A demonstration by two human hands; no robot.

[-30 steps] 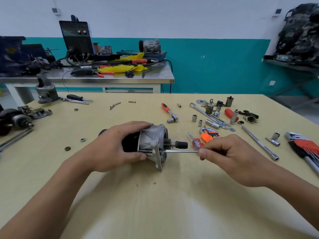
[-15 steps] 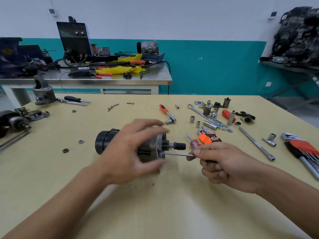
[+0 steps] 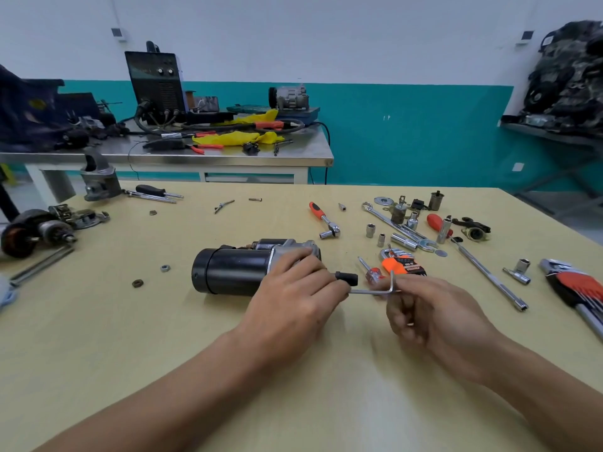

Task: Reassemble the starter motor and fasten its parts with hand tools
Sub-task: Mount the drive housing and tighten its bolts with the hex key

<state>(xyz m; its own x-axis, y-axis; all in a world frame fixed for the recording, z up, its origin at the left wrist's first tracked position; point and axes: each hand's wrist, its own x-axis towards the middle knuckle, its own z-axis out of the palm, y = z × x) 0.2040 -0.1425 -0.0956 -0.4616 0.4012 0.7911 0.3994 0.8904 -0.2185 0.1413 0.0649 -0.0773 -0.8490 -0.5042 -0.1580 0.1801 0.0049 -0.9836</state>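
Observation:
The starter motor [image 3: 228, 270] lies on its side mid-table, black body to the left, silver nose housing to the right, with its dark shaft tip [image 3: 347, 277] sticking out. My left hand [image 3: 293, 298] grips the silver housing end from the front and covers it. A thin L-shaped hex key [image 3: 372, 291] runs level from the housing toward the right. My right hand [image 3: 424, 311], blurred, pinches the key at its bent end.
The yellow table [image 3: 163, 337] carries a red-handled ratchet [image 3: 324, 219], loose sockets [image 3: 370, 230], an orange hex key set [image 3: 403, 264], a long extension bar [image 3: 489, 275] and another key set [image 3: 577, 288] at right. An armature [image 3: 36, 231] and nuts [image 3: 137, 283] lie left.
My left hand slid from the motor's middle to the silver housing end, baring the black body. My right hand turned the hex key so its short leg now points up.

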